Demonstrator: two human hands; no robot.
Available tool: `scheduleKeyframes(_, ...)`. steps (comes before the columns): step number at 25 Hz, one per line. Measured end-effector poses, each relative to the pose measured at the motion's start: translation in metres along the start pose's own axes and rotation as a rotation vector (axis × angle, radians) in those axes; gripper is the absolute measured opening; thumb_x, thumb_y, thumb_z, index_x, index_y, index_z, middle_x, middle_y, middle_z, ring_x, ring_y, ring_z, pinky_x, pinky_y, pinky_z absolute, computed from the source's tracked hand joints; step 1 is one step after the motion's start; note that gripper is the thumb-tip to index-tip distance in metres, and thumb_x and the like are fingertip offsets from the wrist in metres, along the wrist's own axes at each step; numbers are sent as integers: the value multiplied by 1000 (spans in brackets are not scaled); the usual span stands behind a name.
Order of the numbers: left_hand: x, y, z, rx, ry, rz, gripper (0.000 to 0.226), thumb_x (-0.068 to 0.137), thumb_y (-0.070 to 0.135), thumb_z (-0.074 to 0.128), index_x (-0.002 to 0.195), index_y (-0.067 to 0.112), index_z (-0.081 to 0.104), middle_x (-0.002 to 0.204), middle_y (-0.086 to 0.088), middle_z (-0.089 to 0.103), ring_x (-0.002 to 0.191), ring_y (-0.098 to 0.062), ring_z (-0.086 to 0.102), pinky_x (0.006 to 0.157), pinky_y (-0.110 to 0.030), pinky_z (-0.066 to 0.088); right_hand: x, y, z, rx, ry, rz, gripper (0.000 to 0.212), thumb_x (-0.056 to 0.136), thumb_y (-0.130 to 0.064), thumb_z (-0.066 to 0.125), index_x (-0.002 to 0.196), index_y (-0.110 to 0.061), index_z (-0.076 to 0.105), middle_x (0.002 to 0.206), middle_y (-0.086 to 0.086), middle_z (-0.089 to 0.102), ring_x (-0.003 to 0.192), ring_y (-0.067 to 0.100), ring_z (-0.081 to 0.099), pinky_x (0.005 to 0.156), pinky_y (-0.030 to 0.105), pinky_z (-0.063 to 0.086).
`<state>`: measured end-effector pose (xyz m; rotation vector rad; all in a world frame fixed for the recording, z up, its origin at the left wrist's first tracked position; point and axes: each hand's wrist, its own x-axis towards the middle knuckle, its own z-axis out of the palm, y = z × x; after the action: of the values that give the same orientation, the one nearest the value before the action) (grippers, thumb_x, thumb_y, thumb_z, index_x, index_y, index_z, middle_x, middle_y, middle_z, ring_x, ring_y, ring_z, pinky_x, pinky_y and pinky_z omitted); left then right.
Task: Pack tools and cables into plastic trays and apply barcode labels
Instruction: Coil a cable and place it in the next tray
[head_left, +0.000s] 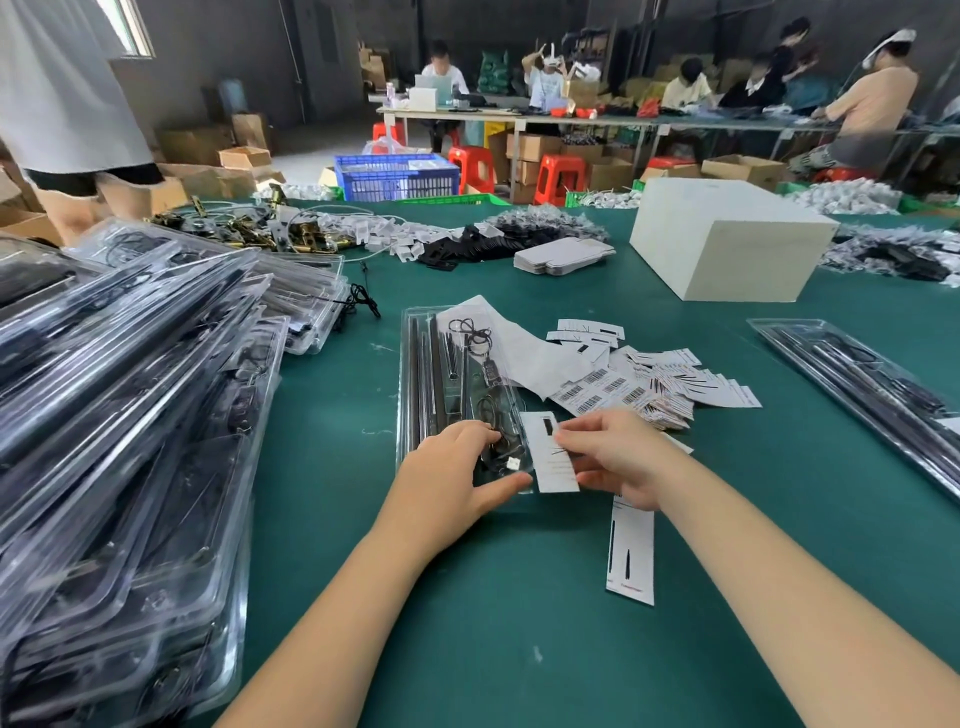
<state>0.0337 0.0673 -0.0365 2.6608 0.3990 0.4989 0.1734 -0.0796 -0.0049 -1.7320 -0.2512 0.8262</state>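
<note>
With my left hand (457, 467) spread flat on the near end of the plastic tray (415, 374) at table centre and my right hand (613, 457) pinching the white card (550, 452) beside it, I fear the card going in crooked (the cable (493, 441) bulges there).

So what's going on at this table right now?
A person is packing kits at a green table. The left hand rests on the near end of a clear plastic tray holding dark rods and a coiled cable. The right hand pinches a white card beside the tray's edge. Loose barcode labels lie just beyond; packed trays are stacked on the left.
</note>
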Motion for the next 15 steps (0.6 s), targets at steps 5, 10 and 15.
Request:
scheduleKeyframes(5,0,1,-1,7,-10,10,64,77,71,44,123,26,53,128,13,51,115,-12,52,91,-26,41,10,4,9,-16,133,-19,8,91,-9,65,99,-9,63,75,6,69,53,11,62,40,18,44)
scheduleKeyframes(10,0,0,0,38,-20,19,58,81,66,50,122,25,54,128,12,52,115,-14,52,91,-24,37,15,4,8,-89,220,-100,5,91,-11,65,90,-15,64,78,5,70,59,13,61,42,19,43)
scheduleKeyframes(15,0,2,-1,61,-19,30,57,82,65,51,121,24,55,127,11,53,113,-14,51,86,-18,30,15,1,7,-101,153,-70,8,87,-9,66,94,-12,65,69,3,69,51,11,56,43,20,41)
